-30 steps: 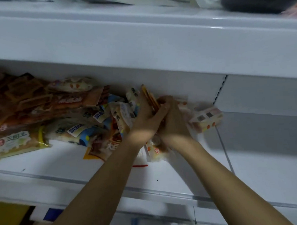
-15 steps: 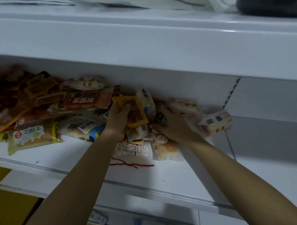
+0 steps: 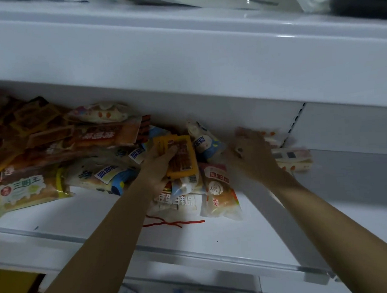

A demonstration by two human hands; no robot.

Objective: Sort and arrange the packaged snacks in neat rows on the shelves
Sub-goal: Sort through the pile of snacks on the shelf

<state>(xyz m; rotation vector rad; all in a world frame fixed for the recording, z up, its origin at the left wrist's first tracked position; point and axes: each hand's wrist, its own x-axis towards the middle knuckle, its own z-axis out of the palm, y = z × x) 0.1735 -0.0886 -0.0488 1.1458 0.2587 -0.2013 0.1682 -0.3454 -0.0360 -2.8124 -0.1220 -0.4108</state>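
A loose heap of packaged snacks covers the left and middle of the white shelf (image 3: 59,219). My left hand (image 3: 159,163) grips a flat orange packet (image 3: 184,156) on top of the heap. My right hand (image 3: 253,154), blurred, lies over white packets with orange dots (image 3: 291,157) at the heap's right end; whether its fingers hold one is unclear. Below the orange packet lie a white bun packet with red print (image 3: 218,189) and a white tofu-product packet (image 3: 179,203). At the far left sits a green sandwich packet (image 3: 25,189).
A grey upright divider (image 3: 285,222) runs from the shelf's back to its front edge, right of the heap. Bare shelf lies beyond it at right. The upper shelf's thick white front (image 3: 185,65) hangs low overhead. A red string (image 3: 173,222) lies on the shelf.
My hands have parted: the left carried the orange packet left and laid it flatter on the heap, the right moved right onto the white dotted packets. The camera view shifted slightly.
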